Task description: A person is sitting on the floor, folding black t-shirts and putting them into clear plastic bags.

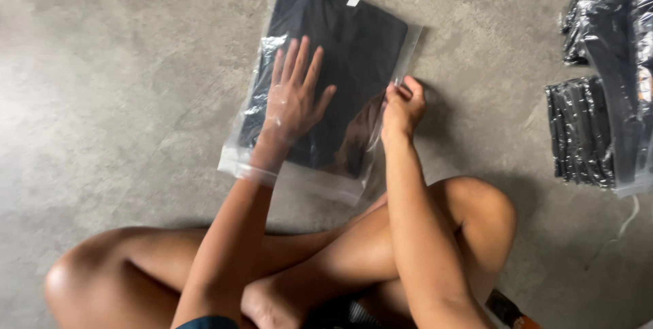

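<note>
While the clear bag (320, 91) lies on the concrete floor (122, 97):
Left hand (294, 94): slid inside the bag — fingers spread flat on the black folded garment (354, 50).
Right hand (403, 108): bag's edge is pinched.

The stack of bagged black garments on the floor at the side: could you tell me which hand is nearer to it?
Right. The right hand pinches the clear bag's edge, apart from the stack. The left hand is farther, inside the bag.
</note>
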